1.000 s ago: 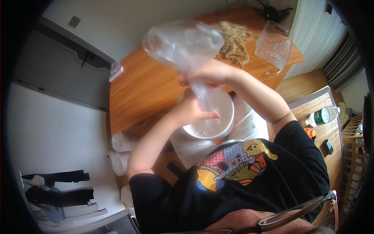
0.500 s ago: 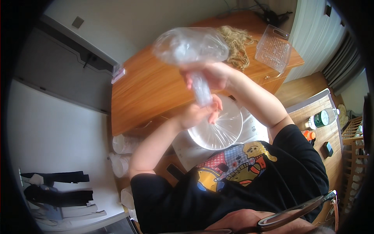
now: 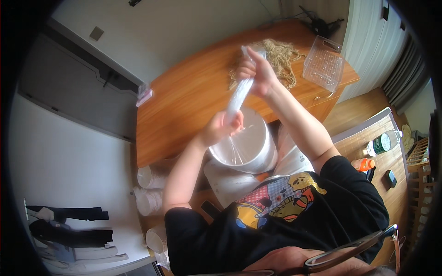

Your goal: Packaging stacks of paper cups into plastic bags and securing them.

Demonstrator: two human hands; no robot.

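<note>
A white round bucket (image 3: 268,154) sits in front of my body, wrapped in a clear plastic bag (image 3: 239,97). The bag's upper part is drawn up and bunched into a narrow, twisted strip. My right hand (image 3: 260,76) is closed around the strip's upper end, over the desk's near side. Lower down, beside the bucket's rim, my left hand (image 3: 222,126) grips the same strip, its fingers curled round the gathered film. Thin folds of film run from that hand down across the bucket's mouth. What the bucket contains is hard to make out.
A wooden desk (image 3: 184,106) holds a heap of beige cord (image 3: 281,57) and a clear perforated basket (image 3: 323,63). At right, a low table carries a bottle (image 3: 381,143), an orange-capped bottle (image 3: 363,164) and a small dark device (image 3: 391,178). More white buckets (image 3: 149,202) stand at left.
The puffed-out top of the bag has collapsed into a tight strip. My right hand has moved up and slightly right; my left hand remains low on the bag. The bucket has tilted and shifted left.
</note>
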